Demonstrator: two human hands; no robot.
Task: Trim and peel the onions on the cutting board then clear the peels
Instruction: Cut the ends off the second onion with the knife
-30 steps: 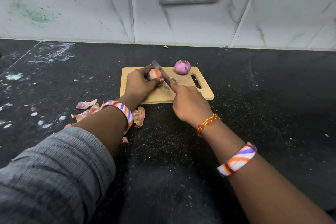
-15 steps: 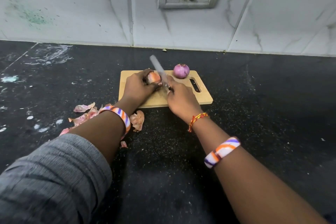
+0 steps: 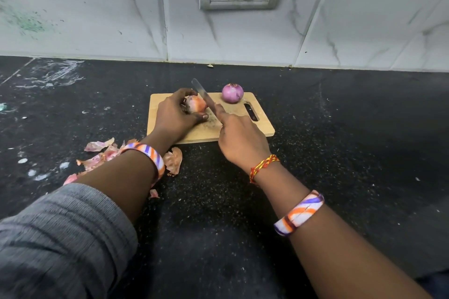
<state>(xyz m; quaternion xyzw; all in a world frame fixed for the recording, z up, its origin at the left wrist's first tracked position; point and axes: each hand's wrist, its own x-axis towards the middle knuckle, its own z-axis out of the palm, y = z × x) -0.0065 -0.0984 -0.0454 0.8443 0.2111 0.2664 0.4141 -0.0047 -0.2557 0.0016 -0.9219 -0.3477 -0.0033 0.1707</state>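
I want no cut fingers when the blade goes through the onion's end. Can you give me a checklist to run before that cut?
1. Left hand grips the unpeeled brownish onion: ok.
2. Right hand holds the steel-bladed knife: ok.
3. Blade set at the onion's exposed right end: ok.
4. Left fingertips clear of the blade: cannot tell; thumb lies close below it.
5. Onion rests on the pale wooden cutting board: ok.
6. Peeled purple onion apart from the cut: ok.
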